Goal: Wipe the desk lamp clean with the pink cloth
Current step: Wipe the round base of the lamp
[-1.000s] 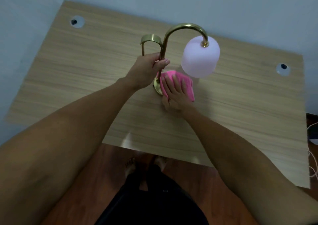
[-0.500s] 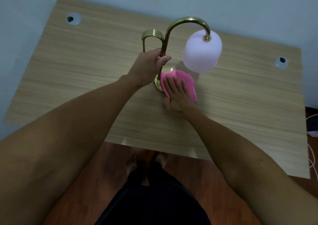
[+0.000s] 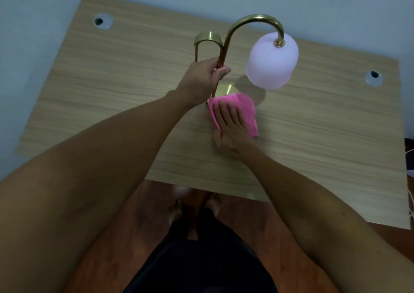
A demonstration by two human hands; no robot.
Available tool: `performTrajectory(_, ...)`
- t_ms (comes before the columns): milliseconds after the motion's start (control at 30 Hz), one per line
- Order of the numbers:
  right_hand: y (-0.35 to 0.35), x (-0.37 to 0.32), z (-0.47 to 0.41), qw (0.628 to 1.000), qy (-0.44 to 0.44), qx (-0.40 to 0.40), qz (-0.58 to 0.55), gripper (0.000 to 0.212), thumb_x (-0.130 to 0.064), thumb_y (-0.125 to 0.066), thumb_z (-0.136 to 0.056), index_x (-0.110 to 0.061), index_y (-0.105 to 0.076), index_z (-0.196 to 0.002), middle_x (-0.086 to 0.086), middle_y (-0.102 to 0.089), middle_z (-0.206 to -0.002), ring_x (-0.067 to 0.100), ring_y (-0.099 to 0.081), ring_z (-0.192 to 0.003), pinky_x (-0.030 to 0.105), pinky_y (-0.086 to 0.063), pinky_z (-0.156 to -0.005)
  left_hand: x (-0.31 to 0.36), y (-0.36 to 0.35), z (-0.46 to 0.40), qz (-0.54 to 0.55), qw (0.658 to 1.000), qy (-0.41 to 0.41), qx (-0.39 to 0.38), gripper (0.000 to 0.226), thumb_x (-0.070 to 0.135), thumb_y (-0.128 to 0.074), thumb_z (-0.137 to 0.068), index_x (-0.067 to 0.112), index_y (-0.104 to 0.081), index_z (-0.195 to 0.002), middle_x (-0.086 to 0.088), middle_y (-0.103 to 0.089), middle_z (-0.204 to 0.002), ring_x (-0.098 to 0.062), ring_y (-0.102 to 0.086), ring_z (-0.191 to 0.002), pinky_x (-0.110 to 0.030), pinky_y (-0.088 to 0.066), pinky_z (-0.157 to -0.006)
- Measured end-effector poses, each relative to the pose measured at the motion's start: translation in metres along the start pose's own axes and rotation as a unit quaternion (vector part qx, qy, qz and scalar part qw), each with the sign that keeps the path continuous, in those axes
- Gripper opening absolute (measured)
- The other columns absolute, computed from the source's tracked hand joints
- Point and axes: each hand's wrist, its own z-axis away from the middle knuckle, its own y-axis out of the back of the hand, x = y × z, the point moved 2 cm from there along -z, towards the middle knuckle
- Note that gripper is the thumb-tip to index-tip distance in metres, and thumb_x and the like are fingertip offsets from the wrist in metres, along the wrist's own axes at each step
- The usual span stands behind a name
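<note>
Our left hand (image 3: 202, 77) grips the lamp (image 3: 226, 46) stem while our right hand (image 3: 230, 124) presses the cloth (image 3: 243, 108) flat, fingers spread, on the base near the desk (image 3: 112, 86) middle. Pushing hard could tip the top-heavy shade (image 3: 272, 64); the cloth hides most of the base, so remaining dust is unclear

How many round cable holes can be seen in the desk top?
2: one cable hole near the far left corner, one near the far right edge. The arms may hide more.
</note>
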Motion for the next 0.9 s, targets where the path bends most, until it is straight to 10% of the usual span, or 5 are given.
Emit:
performTrajectory(300,-0.011,-0.005,-0.008,1.0,-0.002,0.023,0.004,0.07,-0.028,-0.045,-0.1,-0.015,-0.023,-0.165,0.014,-0.018,-0.173,0.042,-0.013,-0.16,0.066,-0.009,-0.127,0.002,-0.001,0.001,-0.007,1.0,0.004,-0.021,0.037,0.033,-0.052,-0.106,0.001,-0.069,-0.104,-0.023,-0.074,-0.096,-0.038,-0.07,-0.091,-0.051,-0.057,-0.084)
performTrajectory(633,0.023,0.033,-0.04,0.994,-0.095,-0.007,-0.054,0.065,-0.04,-0.012,-0.106,-0.027,0.004,-0.167,0.005,0.007,-0.176,0.034,0.013,-0.161,0.061,0.007,-0.128,-0.002,-0.002,-0.001,-0.015,1.0,0.016,-0.013,0.035,0.035,-0.055,-0.104,0.005,-0.071,-0.103,-0.018,-0.076,-0.095,-0.032,-0.072,-0.093,-0.051,-0.057,-0.087)
performTrajectory(900,0.009,-0.005,-0.022,0.996,-0.079,0.004,0.036,0.071,-0.04,-0.025,-0.107,-0.012,0.002,-0.167,0.015,0.005,-0.175,0.038,0.004,-0.161,0.058,0.003,-0.129,-0.001,-0.004,-0.002,-0.013,1.0,0.021,-0.012,0.036,0.035,-0.054,-0.105,0.003,-0.07,-0.104,-0.018,-0.076,-0.097,-0.033,-0.072,-0.093,-0.051,-0.057,-0.088)
